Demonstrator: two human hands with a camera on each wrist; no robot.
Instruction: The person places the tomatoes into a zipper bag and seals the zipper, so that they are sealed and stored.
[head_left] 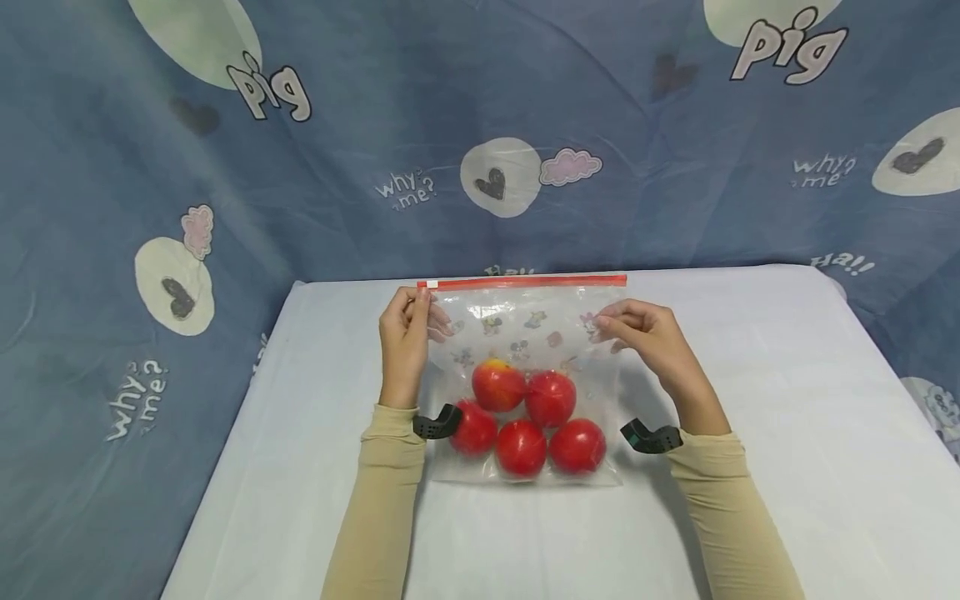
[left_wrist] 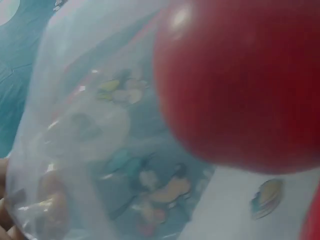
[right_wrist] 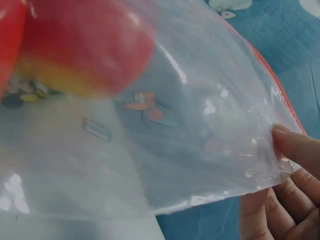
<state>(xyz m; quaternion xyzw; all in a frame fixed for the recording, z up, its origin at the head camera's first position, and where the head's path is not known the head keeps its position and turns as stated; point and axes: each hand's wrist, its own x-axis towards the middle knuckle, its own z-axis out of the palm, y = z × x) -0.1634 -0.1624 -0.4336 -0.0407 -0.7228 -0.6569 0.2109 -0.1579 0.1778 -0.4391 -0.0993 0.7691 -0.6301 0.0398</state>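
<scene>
A clear zip bag (head_left: 517, 325) with printed cartoon figures hangs upright between both hands, several red apples (head_left: 522, 447) gathered in its lower half. Along the top runs a red zip strip (head_left: 525, 282), with a white slider (head_left: 432, 284) at its left end. My left hand (head_left: 406, 342) pinches the bag's upper left edge just below the slider. The upper right edge is pinched between thumb and fingers of my right hand (head_left: 643, 333). In the left wrist view a red apple (left_wrist: 240, 85) fills much of the picture. The right wrist view shows the thumb (right_wrist: 300, 147) pressing the film.
A white cloth covers the table (head_left: 787, 467). Behind it hangs a blue printed curtain (head_left: 375, 108), which also runs down the left side. Each wrist wears a black camera mount (head_left: 651, 437).
</scene>
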